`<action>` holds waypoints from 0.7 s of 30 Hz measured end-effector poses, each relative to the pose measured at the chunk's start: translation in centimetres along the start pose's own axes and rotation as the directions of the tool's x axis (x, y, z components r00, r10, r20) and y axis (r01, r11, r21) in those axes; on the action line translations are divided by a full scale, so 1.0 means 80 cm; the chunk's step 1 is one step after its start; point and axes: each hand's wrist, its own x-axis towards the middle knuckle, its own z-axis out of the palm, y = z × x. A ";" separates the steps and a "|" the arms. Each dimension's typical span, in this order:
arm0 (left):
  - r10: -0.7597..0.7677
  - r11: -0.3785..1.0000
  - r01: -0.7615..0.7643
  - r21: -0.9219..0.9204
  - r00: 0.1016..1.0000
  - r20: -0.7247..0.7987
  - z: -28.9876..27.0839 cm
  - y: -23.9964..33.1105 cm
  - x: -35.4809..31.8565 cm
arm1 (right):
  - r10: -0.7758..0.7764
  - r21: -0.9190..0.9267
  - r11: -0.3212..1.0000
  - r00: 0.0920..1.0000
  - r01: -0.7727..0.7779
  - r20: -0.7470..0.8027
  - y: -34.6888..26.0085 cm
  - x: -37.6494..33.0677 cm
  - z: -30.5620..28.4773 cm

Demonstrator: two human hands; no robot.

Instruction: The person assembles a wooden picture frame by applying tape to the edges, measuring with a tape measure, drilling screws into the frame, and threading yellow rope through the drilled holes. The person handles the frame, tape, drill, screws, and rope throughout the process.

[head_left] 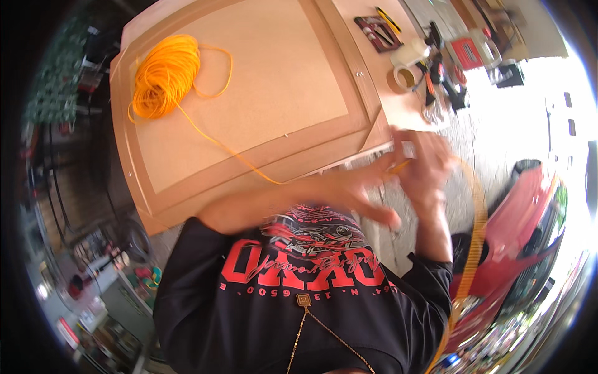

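Observation:
A loose coil of orange cord (165,78) lies on the far left part of a tan framed board (268,81). From it a strand crosses the board and passes out of sight at my left forearm. My left hand (367,194) is blurred, reaching across to the right with thumb and fingers apart. Close beside it, my right hand (427,162) is raised past the board's near right corner, its fingers closed on the orange cord. A short piece of cord shows between the two hands. More cord hangs in a long blurred curve at the right, beyond my right forearm.
A tape roll (403,78), a white bottle (411,52), a red-brown tray (379,33) with tools and a red-labelled jug (468,50) stand at the far right. A red vehicle body (517,212) is at right; cluttered shelves (99,299) are at left.

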 end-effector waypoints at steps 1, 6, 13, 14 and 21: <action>-0.328 0.709 0.316 -0.631 0.939 0.102 0.026 0.011 0.009 | 0.090 0.087 0.992 0.996 -0.092 0.030 -0.008 0.017 0.019; -0.859 0.367 0.382 -0.848 0.489 -0.151 0.019 -0.039 -0.088 | 0.128 0.210 0.966 0.986 -0.148 0.106 0.078 0.031 0.040; -0.602 -0.317 0.936 0.151 -0.075 -0.795 -0.090 0.008 -0.412 | 0.452 0.044 0.862 0.804 -0.506 0.388 0.231 -0.013 0.025; -0.577 -0.630 0.753 0.191 -0.289 -0.764 -0.091 0.026 -0.422 | 0.424 0.088 0.867 0.819 -0.491 0.386 0.237 -0.017 0.022; -0.470 0.348 0.876 0.334 0.472 -0.746 0.010 -0.115 -0.234 | 0.014 0.508 0.815 0.886 -0.278 0.463 0.175 -0.019 0.025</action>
